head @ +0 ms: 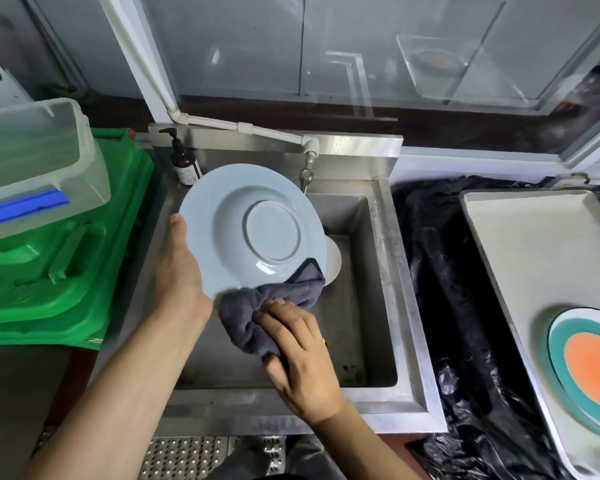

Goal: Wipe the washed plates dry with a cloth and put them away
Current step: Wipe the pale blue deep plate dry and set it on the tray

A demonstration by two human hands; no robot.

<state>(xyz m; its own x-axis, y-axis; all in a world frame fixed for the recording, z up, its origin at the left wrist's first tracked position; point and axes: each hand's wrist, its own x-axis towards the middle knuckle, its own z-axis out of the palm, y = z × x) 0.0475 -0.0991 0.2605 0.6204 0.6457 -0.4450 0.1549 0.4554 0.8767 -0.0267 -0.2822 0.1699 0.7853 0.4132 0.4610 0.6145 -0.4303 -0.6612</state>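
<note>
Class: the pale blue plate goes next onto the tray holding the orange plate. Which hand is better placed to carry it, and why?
Left. The left hand already grips the pale blue plate by its rim, whereas the right hand holds the grey cloth. However, the tray lies to the right, so the left hand would reach across.

Counted: two hands, left (182,271) and right (300,348); one grey cloth (257,306); two plates, pale blue (253,230) and orange-centred (589,365); one tray (520,244); one pump bottle (184,161).
</note>
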